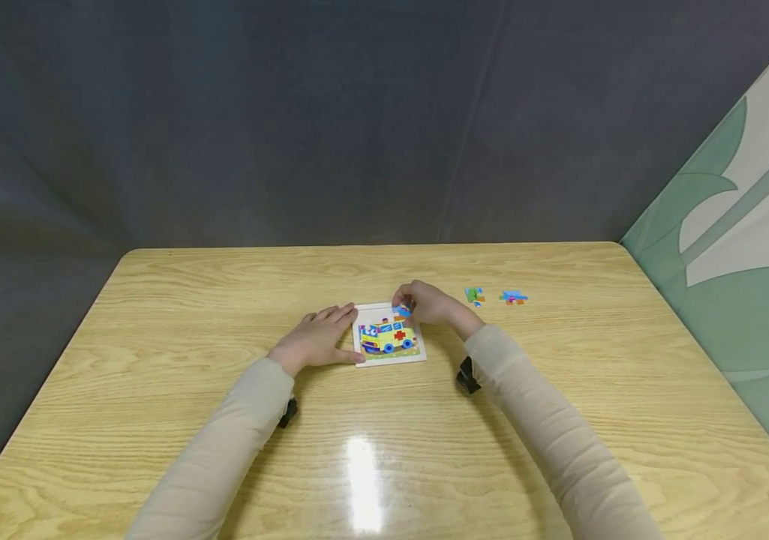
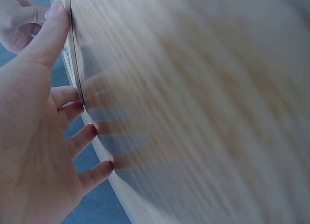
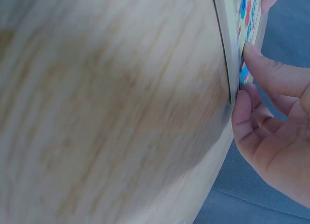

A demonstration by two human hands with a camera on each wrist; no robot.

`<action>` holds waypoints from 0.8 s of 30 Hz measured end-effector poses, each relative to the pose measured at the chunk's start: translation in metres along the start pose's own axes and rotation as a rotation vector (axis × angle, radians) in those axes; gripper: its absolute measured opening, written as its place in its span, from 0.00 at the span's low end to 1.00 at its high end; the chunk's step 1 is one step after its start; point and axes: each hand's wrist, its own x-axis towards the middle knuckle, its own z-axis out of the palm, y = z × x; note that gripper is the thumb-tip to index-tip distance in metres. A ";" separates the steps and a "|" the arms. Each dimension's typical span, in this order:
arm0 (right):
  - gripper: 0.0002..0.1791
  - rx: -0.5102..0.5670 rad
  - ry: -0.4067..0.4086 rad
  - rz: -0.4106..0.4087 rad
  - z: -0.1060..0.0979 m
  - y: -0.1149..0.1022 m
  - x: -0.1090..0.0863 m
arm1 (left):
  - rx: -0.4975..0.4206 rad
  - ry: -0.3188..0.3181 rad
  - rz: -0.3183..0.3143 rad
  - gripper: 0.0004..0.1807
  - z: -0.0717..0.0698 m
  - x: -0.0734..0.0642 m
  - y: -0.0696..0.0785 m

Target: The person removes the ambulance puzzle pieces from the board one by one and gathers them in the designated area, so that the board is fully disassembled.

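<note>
A jigsaw puzzle of a yellow ambulance lies on the table in a white frame. My left hand rests at the frame's left side, fingers spread, thumb at the lower left corner. In the left wrist view its thumb lies against the frame edge. At the upper right part of the puzzle, my right hand pinches a blue puzzle piece. The right wrist view shows the right thumb over the picture and the other fingers by the frame's corner; the piece is mostly hidden there.
A green and blue puzzle piece and a blue and orange puzzle piece lie on the wooden table to the right of the frame. Behind the table hangs a dark curtain. A patterned panel stands at the right.
</note>
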 end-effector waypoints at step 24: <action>0.13 0.107 0.075 -0.040 -0.004 0.007 -0.009 | -0.010 0.009 0.006 0.50 0.001 0.000 -0.001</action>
